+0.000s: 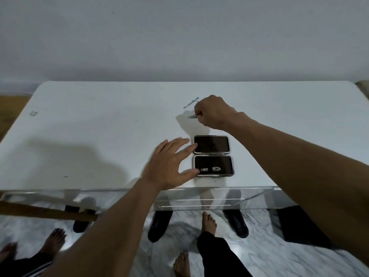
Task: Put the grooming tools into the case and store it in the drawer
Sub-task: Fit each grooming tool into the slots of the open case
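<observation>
One open case [212, 155], two clippers [210, 169] inside — three loose tools [191, 102] beyond.

White table [89, 124] lies bare left and right of centre. Open case [213, 155], left hand [169, 164] against its left edge, right hand [213, 112] and loose tools [191, 102] crowd the middle.

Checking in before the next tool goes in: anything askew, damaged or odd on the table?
Nothing damaged. The case lies open and flat, two tools inside. Thin tools lie crossed beyond the right hand, which pinches another. A small smudge marks the table, far left.
</observation>
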